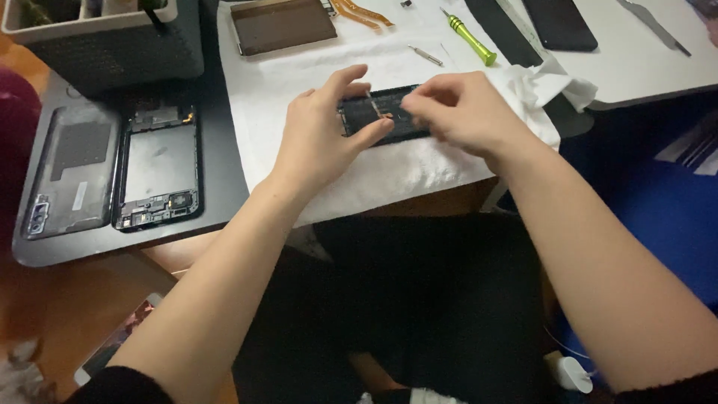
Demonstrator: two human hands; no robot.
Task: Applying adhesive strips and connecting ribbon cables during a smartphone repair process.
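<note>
Left hand point(318, 138): grip half open, thumb tip touching the near edge of a flat black rectangular phone part point(378, 114). Right hand point(464, 112): fingertips pinched shut over that part's right end; contents unclear. Part lies on white towel point(389, 164).

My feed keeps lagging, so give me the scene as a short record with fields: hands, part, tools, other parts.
left hand: thumb and fingers spread, steadying the dark part
right hand: fingertips pinched over the same part; what they pinch is hidden
surface: white towel
tools: green screwdriver, small metal tool
left side: open phone frame beside grey back cover on a dark tray
far edge: metal plate, orange flex cable
</note>
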